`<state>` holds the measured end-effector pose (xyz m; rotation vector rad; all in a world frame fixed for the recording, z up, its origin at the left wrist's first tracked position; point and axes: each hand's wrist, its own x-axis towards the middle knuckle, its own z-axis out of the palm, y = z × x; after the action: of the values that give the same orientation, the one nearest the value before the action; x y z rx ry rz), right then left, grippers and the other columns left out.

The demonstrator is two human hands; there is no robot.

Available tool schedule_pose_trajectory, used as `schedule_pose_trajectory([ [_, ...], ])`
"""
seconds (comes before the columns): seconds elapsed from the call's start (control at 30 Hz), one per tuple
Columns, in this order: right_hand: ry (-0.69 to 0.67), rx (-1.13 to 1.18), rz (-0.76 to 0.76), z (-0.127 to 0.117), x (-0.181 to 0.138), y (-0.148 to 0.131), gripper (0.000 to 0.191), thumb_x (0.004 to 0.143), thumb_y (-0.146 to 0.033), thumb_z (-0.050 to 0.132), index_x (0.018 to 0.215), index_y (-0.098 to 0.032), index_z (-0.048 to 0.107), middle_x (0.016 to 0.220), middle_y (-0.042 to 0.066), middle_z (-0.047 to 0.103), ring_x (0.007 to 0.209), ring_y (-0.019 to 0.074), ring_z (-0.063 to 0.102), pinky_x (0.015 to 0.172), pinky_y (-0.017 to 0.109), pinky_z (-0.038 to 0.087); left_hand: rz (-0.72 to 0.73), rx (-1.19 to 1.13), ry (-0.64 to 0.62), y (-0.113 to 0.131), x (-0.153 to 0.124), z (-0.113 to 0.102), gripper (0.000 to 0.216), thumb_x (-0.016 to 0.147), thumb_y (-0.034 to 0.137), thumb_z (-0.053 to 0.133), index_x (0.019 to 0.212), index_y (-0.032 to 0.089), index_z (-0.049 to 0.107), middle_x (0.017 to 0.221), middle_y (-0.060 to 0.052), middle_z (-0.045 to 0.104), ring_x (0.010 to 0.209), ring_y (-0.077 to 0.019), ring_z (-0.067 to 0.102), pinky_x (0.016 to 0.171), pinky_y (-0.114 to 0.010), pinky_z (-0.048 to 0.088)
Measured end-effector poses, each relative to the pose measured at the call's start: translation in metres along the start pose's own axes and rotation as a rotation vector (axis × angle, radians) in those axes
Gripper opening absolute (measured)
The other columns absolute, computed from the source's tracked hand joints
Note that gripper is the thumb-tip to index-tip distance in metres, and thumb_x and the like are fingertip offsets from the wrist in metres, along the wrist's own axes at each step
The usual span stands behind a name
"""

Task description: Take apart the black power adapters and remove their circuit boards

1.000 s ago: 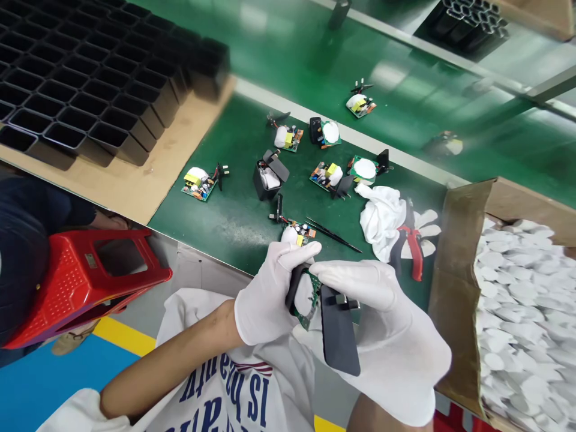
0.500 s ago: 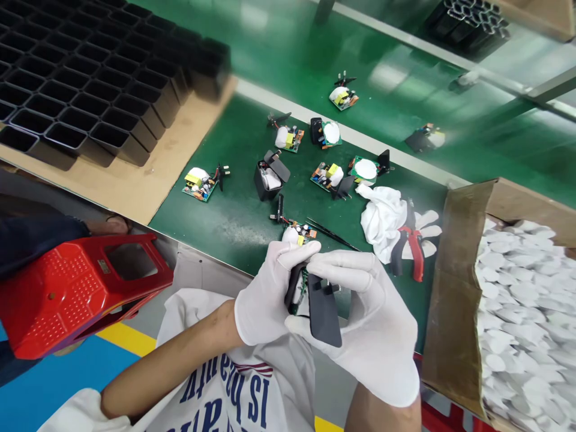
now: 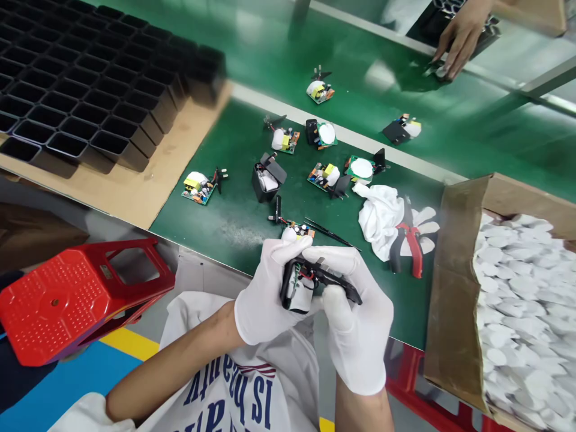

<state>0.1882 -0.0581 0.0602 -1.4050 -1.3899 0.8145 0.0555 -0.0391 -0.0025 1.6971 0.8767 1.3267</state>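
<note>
In white gloves, both my hands work over the front edge of the green bench. My left hand (image 3: 265,303) is closed around a black charger case (image 3: 287,285), whose open end shows a circuit board and white material inside. Pinched by my right hand (image 3: 362,327) is the black plug cover (image 3: 344,283), tilted away from the case, with metal prongs on its upper side. Red and dark wires show between cover and case. Just beyond my hands lie a circuit board with a plug cover (image 3: 297,231) and black tweezers (image 3: 330,233).
Several more circuit boards (image 3: 198,187) and a part-filled case (image 3: 266,180) lie on the bench. Red-handled pliers (image 3: 414,249) rest by a white cloth (image 3: 381,219). Empty black cases (image 3: 90,120) stand left; a carton (image 3: 454,300) of white pieces stands right. Another person's hand (image 3: 465,36) reaches in at top right.
My right hand has turned the plug cover from facing me to nearly edge-on, exposing the wires and case opening. Another person's hand has come into view at top right.
</note>
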Motion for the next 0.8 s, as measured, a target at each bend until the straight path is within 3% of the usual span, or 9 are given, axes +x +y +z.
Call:
schedule_pose_trajectory([
  [0.13,-0.023,-0.078,-0.002,0.002,-0.006,-0.001,0.03,0.098,-0.045,0.074,0.123,-0.029,0.072,0.117,0.007,0.069,0.11,0.0291,0.068,0.096,0.047,0.057,-0.018,-0.009,0.023,-0.001,-0.001,0.002,0.075,0.095,0.043,0.076,0.158,0.03,0.036,0.129,-0.01,0.048,0.12,-0.0293,0.058,0.107,-0.051,0.055],
  [0.33,-0.041,-0.105,-0.025,0.004,-0.014,0.003,0.05,0.087,-0.034,0.086,0.133,-0.031,0.066,0.126,0.008,0.066,0.115,0.0305,0.067,0.101,0.052,0.057,-0.029,-0.021,0.025,-0.002,-0.003,0.005,0.079,0.094,0.039,0.079,0.159,0.033,0.034,0.129,-0.01,0.046,0.118,-0.0296,0.059,0.102,-0.05,0.057],
  [0.5,-0.017,-0.113,0.002,0.006,-0.018,0.009,0.055,0.086,-0.04,0.089,0.135,-0.031,0.066,0.127,0.008,0.067,0.115,0.0324,0.068,0.104,0.056,0.056,-0.045,-0.036,0.025,0.0,-0.003,0.004,0.075,0.096,0.031,0.075,0.159,0.034,0.035,0.132,-0.01,0.047,0.123,-0.0302,0.059,0.105,-0.051,0.056],
  [0.67,-0.024,-0.07,-0.043,0.005,-0.022,0.016,0.066,0.083,-0.052,0.09,0.14,-0.031,0.064,0.131,0.01,0.065,0.12,0.0355,0.067,0.108,0.06,0.054,-0.062,-0.045,-0.01,0.0,-0.005,0.003,0.074,0.097,0.038,0.074,0.159,0.032,0.035,0.132,-0.011,0.048,0.124,-0.0306,0.058,0.108,-0.052,0.055],
  [0.8,-0.058,-0.111,-0.122,-0.002,-0.017,0.017,0.072,0.08,-0.053,0.093,0.14,-0.029,0.062,0.133,0.011,0.063,0.122,0.0342,0.065,0.104,0.056,0.057,0.001,-0.074,0.012,-0.008,-0.005,0.009,0.074,0.098,0.039,0.071,0.161,0.032,0.034,0.13,-0.011,0.048,0.124,-0.0315,0.058,0.108,-0.053,0.055],
])
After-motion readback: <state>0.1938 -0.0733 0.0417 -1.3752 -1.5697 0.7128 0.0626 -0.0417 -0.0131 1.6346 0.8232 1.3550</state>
